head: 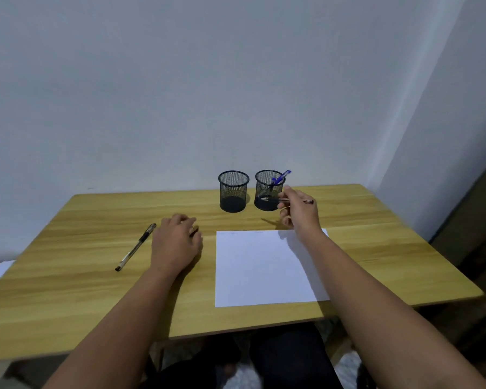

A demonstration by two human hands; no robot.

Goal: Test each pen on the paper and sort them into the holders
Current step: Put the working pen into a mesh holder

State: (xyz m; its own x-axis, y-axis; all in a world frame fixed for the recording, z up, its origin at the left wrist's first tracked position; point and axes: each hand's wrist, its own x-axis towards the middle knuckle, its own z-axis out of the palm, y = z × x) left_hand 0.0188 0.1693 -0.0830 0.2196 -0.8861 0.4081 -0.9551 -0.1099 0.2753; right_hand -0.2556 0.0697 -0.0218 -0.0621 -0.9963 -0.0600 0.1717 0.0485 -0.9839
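Your right hand [299,209] holds a pen [289,201] level in its fingers, just in front of the right holder [268,190], above the desk [96,276]. That holder already carries a blue pen [280,177] leaning on its rim, so I judge one pen sorted. The left holder [233,191] looks empty. A black pen [135,247] lies on the desk beside your left hand [177,244], untested as far as I can judge. Your left hand rests on the desk with fingers loosely curled; something dark shows at its fingertips, but I cannot tell what, nor whether it is gripped. The paper [264,268] bears only faint marks near its far edge, too small to read.
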